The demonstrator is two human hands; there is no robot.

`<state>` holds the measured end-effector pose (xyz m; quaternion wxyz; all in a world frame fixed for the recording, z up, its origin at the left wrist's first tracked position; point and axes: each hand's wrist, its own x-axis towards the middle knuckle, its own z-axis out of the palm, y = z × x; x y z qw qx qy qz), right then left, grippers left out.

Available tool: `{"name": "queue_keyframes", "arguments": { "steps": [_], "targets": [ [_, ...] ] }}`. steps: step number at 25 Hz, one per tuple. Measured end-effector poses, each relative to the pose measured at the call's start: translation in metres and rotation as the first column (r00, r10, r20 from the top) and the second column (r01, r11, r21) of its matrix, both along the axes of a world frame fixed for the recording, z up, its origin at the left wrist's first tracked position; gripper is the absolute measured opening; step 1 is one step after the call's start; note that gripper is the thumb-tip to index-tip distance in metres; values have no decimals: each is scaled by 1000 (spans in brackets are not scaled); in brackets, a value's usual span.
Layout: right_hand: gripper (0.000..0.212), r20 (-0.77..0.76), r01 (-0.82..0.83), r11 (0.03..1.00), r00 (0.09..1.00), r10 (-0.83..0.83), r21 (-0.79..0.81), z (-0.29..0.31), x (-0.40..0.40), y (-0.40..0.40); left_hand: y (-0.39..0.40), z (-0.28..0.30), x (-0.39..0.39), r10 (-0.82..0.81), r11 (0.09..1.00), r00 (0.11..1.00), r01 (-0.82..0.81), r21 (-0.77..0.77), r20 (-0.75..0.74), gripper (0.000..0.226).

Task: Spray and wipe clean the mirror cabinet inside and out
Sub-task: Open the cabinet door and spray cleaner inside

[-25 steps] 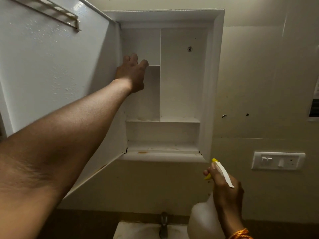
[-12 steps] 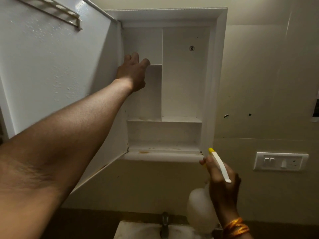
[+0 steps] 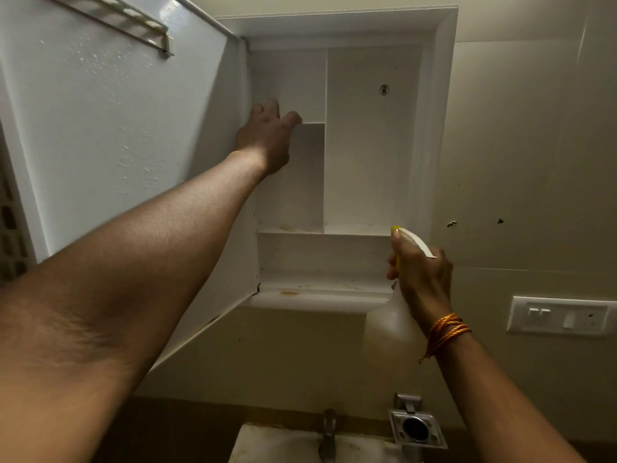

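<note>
The white mirror cabinet point(image 3: 367, 145) hangs open on the wall, its shelves bare, with brownish stains on the bottom ledge point(image 3: 288, 293). Its door point(image 3: 117, 128) swings out to the left, the inner face speckled with droplets. My left hand point(image 3: 267, 138) reaches into the upper-left compartment, fingers extended by the small shelf's edge; no cloth shows in it. My right hand point(image 3: 420, 275) grips a translucent spray bottle point(image 3: 387, 325) in front of the cabinet's lower-right corner. The bottle's yellow nozzle point(image 3: 395, 228) points toward the inside.
A metal rail point(image 3: 133, 25) is fixed near the door's top. A white switch panel point(image 3: 561, 315) sits on the beige wall to the right. Below are a tap point(image 3: 329, 429), a basin point(image 3: 277, 446) and a metal holder point(image 3: 417, 427).
My right hand has lifted the spray bottle from below the cabinet up to its lower-right corner. The left hand has stayed at the upper-left shelf.
</note>
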<state>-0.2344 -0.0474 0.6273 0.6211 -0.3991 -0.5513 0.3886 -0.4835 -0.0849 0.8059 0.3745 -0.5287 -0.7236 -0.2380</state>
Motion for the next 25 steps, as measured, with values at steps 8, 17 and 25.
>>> {"name": "queue_keyframes", "arguments": {
  "steps": [8,17,25],
  "targets": [
    [42,181,-360,928,923,339,94,-2,-37,-22,-1,2,1,13,1000,1000,-13,-13,-6,64],
    [48,189,-367,927,919,347,84,0,-66,-35,1,1,3,42,998,999,-43,-34,-35,62],
    [21,200,-260,960,951,236,101,5,-51,-39,-3,5,5,44,991,999,-40,-125,31,66]
  ]
}}
